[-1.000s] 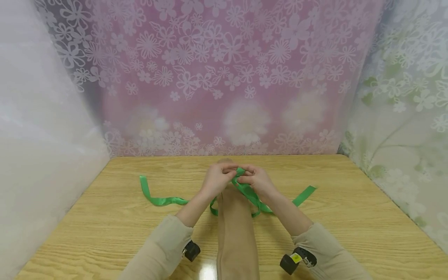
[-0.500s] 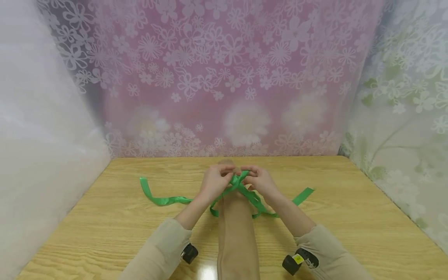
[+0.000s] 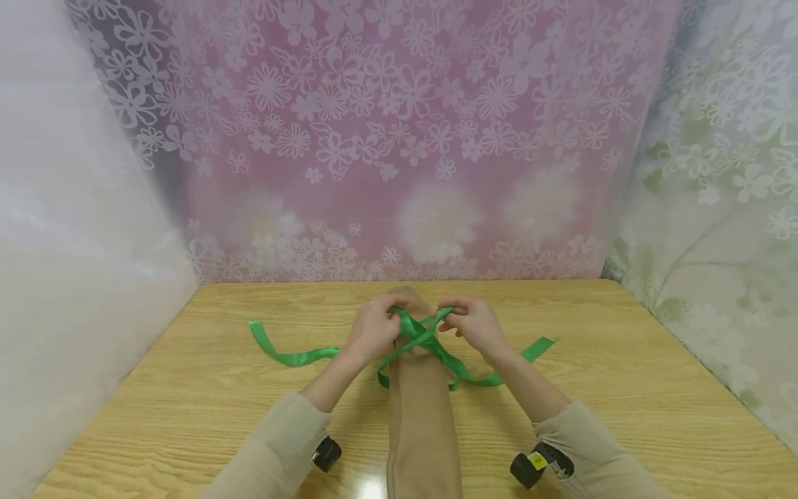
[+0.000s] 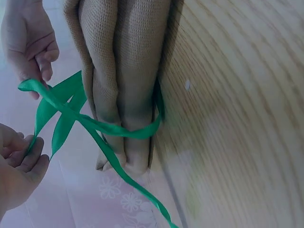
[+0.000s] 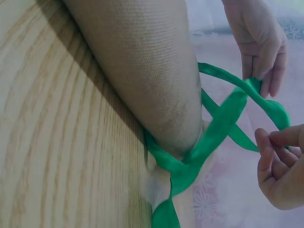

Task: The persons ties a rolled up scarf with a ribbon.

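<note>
Left hand (image 3: 375, 326) and right hand (image 3: 477, 326) had drawn apart, each pinching green ribbon (image 3: 429, 339) above the tan roll (image 3: 424, 423); a yellow wrist label (image 3: 537, 460) was unreadable.

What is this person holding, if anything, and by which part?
A green ribbon: the left hand and right hand each pinch a looped stretch above the brown cloth, away from the ribbon's loose ends.

A white shine (image 3: 370, 486) glowed just left of the brown roll (image 3: 424, 423), whose side had a soft shadow (image 5: 78, 57).
</note>
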The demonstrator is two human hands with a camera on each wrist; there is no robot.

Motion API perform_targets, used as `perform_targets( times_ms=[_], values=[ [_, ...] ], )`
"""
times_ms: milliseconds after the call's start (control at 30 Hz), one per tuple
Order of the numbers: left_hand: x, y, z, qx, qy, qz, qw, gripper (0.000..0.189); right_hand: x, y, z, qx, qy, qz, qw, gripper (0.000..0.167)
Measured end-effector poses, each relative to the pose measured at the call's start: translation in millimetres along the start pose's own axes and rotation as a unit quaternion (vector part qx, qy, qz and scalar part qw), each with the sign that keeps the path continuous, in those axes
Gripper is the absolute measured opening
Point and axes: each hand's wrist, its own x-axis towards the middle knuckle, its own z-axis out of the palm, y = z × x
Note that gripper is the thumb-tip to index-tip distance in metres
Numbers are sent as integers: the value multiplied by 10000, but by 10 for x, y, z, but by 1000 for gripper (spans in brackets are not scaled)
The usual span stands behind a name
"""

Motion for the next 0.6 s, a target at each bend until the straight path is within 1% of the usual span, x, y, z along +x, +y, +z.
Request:
perform_targets(
  times_ms=[167,367,600],
  values=[
    [-37,-57,-64,502,80,475,9976,37,-8,14,-50,-181,95,-54,9998,30],
    [-71,-160,-143,926,88,680,9933,38,-22,32,-115,-303,146,-54,9994,29],
    [-106,-208,-255,1227,41,829,9890,43,-27,87,-209,-506,231,-163,9983,28]
  ],
)
